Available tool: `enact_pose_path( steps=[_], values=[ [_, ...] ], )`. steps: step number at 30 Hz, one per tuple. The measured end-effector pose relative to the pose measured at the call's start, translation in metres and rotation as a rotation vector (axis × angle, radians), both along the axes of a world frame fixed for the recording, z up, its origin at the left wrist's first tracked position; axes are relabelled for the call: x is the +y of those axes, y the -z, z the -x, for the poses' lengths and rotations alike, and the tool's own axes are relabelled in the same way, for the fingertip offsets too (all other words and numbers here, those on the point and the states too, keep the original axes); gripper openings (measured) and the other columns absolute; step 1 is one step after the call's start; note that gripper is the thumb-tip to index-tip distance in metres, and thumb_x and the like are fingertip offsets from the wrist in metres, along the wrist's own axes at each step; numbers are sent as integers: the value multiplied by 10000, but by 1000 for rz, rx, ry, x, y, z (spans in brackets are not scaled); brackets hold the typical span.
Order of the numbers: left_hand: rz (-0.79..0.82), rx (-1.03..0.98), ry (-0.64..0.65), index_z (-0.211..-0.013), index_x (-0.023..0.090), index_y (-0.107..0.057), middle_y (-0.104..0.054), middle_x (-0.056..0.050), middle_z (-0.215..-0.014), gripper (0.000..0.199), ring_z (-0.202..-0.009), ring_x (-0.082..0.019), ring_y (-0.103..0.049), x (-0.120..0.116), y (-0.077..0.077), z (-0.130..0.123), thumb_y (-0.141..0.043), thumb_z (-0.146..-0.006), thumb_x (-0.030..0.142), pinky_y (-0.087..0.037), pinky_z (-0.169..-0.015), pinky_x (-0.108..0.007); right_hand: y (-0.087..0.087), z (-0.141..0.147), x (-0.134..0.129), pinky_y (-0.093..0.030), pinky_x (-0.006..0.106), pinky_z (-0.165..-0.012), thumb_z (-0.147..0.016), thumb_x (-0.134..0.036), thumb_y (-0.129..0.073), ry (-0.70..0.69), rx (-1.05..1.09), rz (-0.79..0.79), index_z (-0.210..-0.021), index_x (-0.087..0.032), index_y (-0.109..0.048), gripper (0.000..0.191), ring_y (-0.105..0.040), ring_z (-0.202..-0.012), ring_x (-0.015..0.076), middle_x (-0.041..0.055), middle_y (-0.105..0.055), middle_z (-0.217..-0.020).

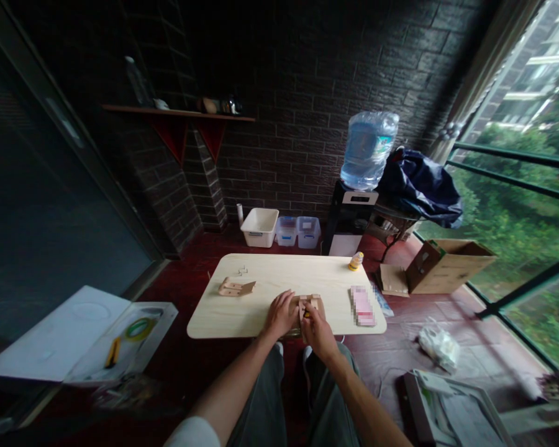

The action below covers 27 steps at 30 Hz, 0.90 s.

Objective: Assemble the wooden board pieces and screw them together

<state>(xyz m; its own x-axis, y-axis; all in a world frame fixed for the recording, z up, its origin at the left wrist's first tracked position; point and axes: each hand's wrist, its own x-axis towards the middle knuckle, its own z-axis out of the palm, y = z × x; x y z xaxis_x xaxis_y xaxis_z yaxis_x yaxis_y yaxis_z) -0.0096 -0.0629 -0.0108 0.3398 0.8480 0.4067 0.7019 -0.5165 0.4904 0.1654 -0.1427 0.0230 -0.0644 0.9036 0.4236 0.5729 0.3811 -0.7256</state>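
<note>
At the near edge of the pale table [261, 310], my left hand [282, 315] holds a light-brown wooden piece [315, 302] steady, fingers resting along its left side. My right hand [320, 332] is closed around a small yellow-and-black tool [307, 314] set against that piece; its tip is hidden by my fingers. To the left lies another wooden assembly [235, 287] with a tilted flat part. Behind it are several small metal pieces [243, 270], too small to make out clearly.
A yellow-and-clear bottle [356, 261] stands at the table's back right corner, with a blurred pink item [363, 306] nearer. Plastic bins [259, 239] and a water dispenser [354, 214] stand behind. An open white case [163, 323] is at left, a cardboard box [447, 273] at right.
</note>
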Motion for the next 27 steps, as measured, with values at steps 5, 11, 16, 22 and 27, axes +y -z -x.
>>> enact_pose_path(
  steps=[5, 11, 16, 22, 27],
  values=[
    [118, 108, 7, -1392, 231, -572, -640, -101, -1385, 514, -1285, -267, -574, 30, -8, -10, -605, -904, 389, -432, -1106, -424, -6, 4, -9, -554, 397, -1000, -1014, -275, -446, 76, 52, 4, -1533, -244, -450, 520, -635, -1216, 244, 124, -608, -1413],
    [157, 174, -125, -1333, 288, -621, -694, -100, -1184, 445, -1137, -271, -607, 18, -7, 1, -562, -938, 486, -461, -989, -397, 4, -8, -11, -529, 436, -987, -1040, -309, -401, 250, 9, -47, -1514, -288, -483, 482, -645, -1125, 256, 112, -672, -1268],
    [201, 119, -182, -1350, 302, -589, -670, -90, -1237, 465, -1153, -260, -603, 8, 1, 14, -519, -958, 540, -486, -929, -358, 7, -15, -2, -495, 474, -986, -1032, -332, -441, 317, -53, -64, -1482, -301, -526, 459, -635, -1092, 273, 102, -701, -1214],
    [241, 36, -167, -1342, 255, -616, -700, -97, -1261, 525, -1208, -265, -617, 15, 24, 19, -484, -956, 585, -480, -1026, -404, 1, -7, 7, -471, 461, -1004, -1009, -257, -465, 225, -109, -70, -1449, -329, -559, 456, -617, -1167, 265, 78, -673, -1319],
    [294, -63, -138, -1405, 232, -567, -673, -108, -1366, 536, -1258, -245, -632, 14, 45, 10, -381, -1000, 532, -494, -1044, -406, 6, -4, 9, -476, 491, -998, -1002, -209, -428, 247, -110, -67, -1458, -309, -550, 483, -606, -1172, 278, 92, -670, -1301]
  ],
)
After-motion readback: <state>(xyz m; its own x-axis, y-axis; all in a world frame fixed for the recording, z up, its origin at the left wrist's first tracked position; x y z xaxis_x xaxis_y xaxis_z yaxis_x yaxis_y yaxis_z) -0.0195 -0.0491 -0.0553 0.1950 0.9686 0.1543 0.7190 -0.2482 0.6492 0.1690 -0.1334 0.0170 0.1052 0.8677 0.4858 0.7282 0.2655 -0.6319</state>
